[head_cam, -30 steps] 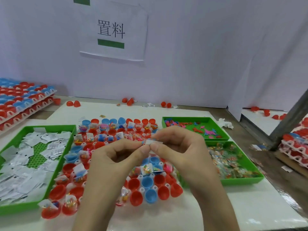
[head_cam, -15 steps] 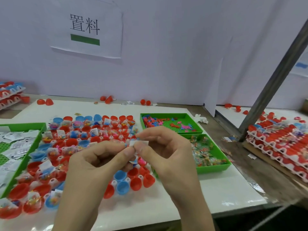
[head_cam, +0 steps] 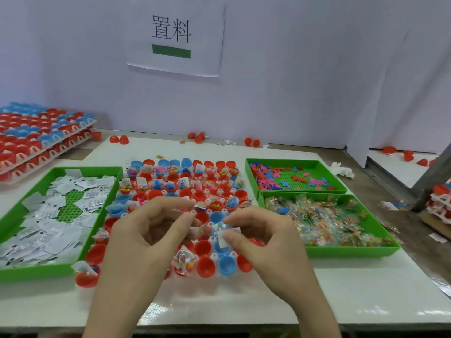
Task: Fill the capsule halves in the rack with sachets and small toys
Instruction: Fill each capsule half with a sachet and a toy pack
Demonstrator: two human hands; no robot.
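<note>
Fingers of the right hand (head_cam: 266,240) are curled in, thumb and forefinger pinching a small white sachet (head_cam: 225,239) by one edge. The sachet hangs just above a blue cup in the near rows of the rack (head_cam: 220,191). To the left of those fingers, slightly apart from them, the left hand (head_cam: 146,237) has its fingers bent with thumb and forefinger close together. Whether anything is held between them I cannot tell.

Under both sets of fingers lies the rack, packed with red and blue capsule halves (head_cam: 206,264). The far rows mostly hold sachets and bright little toys, while several cups nearest the wrists are bare.

Left of the left fingers sits a green tray (head_cam: 85,170) heaped with white sachets. Right of the right fingers is a second green tray (head_cam: 351,251) full of clear packets with coloured bits inside. Behind it a third tray (head_cam: 292,162) holds flat pink, blue and red toy shapes.

Far beyond the fingers a paper sign (head_cam: 174,37) is fixed to the wall, with loose red halves (head_cam: 119,139) along its foot. Stacked racks (head_cam: 36,137) stand far off to the left — everything rests on a white table (head_cam: 244,301).
</note>
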